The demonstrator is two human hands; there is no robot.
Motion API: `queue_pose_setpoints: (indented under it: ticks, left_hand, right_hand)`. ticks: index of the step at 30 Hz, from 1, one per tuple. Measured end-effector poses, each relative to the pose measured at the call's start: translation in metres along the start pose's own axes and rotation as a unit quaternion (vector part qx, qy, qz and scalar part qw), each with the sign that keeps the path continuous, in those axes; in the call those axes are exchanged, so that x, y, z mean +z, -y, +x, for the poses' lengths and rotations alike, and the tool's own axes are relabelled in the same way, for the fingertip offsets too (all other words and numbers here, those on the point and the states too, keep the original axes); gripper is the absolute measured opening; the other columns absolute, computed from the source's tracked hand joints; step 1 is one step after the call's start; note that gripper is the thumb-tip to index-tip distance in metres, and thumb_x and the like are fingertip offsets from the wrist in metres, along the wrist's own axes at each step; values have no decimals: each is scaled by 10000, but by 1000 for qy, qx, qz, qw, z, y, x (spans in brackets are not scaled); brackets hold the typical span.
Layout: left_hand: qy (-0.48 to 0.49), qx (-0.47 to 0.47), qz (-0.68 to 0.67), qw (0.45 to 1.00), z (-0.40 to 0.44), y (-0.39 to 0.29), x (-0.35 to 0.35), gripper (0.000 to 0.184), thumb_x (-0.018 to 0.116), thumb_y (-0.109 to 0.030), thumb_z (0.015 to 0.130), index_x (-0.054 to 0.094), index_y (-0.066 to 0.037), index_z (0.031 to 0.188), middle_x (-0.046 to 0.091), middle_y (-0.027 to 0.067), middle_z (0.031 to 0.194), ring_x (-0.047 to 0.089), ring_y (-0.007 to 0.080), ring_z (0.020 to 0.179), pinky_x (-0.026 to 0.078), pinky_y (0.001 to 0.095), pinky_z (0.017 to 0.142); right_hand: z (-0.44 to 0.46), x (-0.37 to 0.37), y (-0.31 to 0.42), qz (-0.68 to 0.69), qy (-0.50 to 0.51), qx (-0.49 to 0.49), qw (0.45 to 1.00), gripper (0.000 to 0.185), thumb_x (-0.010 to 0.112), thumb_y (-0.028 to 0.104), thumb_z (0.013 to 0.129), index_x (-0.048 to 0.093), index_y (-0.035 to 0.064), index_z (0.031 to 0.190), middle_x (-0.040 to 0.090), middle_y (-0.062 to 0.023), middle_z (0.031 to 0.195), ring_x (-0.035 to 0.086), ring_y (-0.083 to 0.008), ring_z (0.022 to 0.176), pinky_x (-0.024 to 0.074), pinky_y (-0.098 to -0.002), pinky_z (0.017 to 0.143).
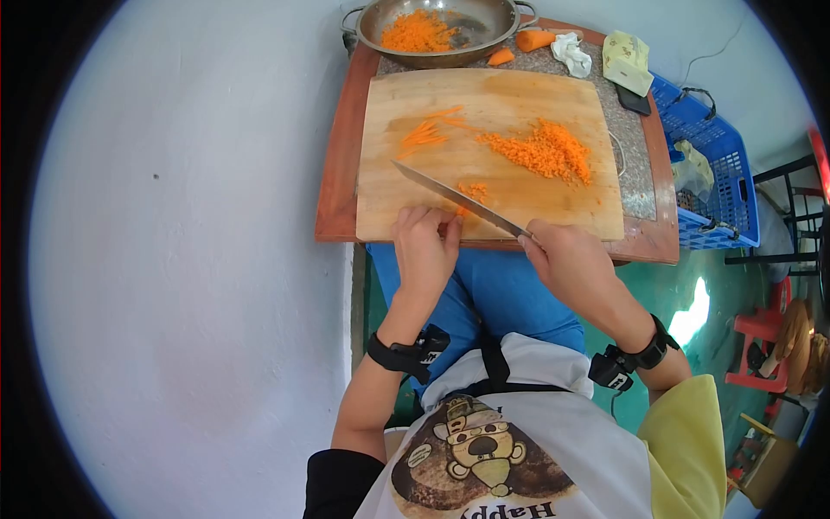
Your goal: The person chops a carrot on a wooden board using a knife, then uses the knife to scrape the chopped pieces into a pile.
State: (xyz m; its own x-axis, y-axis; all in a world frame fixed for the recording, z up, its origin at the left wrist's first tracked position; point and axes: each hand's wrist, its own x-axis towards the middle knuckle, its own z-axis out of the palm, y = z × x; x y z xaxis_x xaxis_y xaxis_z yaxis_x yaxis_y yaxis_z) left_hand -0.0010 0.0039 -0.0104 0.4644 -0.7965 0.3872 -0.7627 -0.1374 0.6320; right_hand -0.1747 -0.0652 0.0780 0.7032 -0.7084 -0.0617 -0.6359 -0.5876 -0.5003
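On the wooden cutting board [415,195], my right hand [572,259] is closed around the handle of a kitchen knife [458,195]. Its long blade slants to the upper left across the board. My left hand [426,235] rests at the board's near edge, fingers curled beside the blade over carrot strips that they mostly cover. Just past the blade are a few diced carrot bits [474,189]. Farther back on the left lie loose carrot strips [424,132]. A larger heap of diced carrot [551,154] spreads over the right side of the board.
Behind the board stands a two-handled metal pan [406,59] with chopped carrot inside. Carrot pieces [535,40], a crumpled tissue [571,54], a tissue packet [627,60] and a dark phone [633,99] lie nearby. A blue plastic basket [722,164] is right of the table; a wall is left.
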Motion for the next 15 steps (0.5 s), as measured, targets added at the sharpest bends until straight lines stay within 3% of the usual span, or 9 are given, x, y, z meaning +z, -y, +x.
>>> queue_pose_setpoints:
  ticks: [3, 5, 8, 11, 15]
  left_hand:
    - [-2, 6, -8, 1000, 0, 1, 0, 51, 686, -65, 696, 641, -41, 686, 570, 65, 657, 518, 269, 725, 393, 378, 671]
    - [3, 4, -7, 1000, -1, 2, 1, 51, 688, -58, 690, 640, -42, 684, 566, 64, 661, 517, 270, 726, 388, 378, 667]
    - [-8, 12, -12, 1000, -1, 3, 1, 50, 687, -55, 689, 638, -47, 685, 563, 64, 661, 516, 270, 726, 385, 376, 663]
    - [-15, 11, -6, 1000, -2, 2, 2, 52, 686, -59, 692, 635, -52, 687, 564, 61, 661, 517, 266, 726, 385, 375, 663]
    - [-13, 10, -2, 1000, -1, 0, 0, 53, 686, -60, 695, 634, -53, 690, 566, 59, 660, 518, 263, 726, 386, 376, 663]
  right_hand:
    - [-1, 5, 0, -18, -1, -3, 1000, 181, 559, 169, 852, 524, 22, 752, 572, -185, 647, 567, -398, 641, 446, -474, 575]
    - [-1, 14, -2, -87, -11, -57, 995, 68, 530, 86, 809, 514, 22, 792, 592, -172, 643, 623, -343, 649, 497, -430, 557]
    - [0, 19, 0, -65, -12, -35, 997, 156, 545, 163, 854, 494, 34, 783, 588, -171, 669, 579, -387, 640, 461, -469, 576]
    - [6, 9, 4, -95, 21, -37, 995, 54, 523, 72, 806, 510, 26, 781, 597, -182, 680, 621, -344, 649, 494, -431, 558]
    - [5, 9, -4, -64, -15, -30, 997, 106, 515, 113, 842, 513, 25, 784, 594, -179, 673, 607, -365, 642, 481, -452, 566]
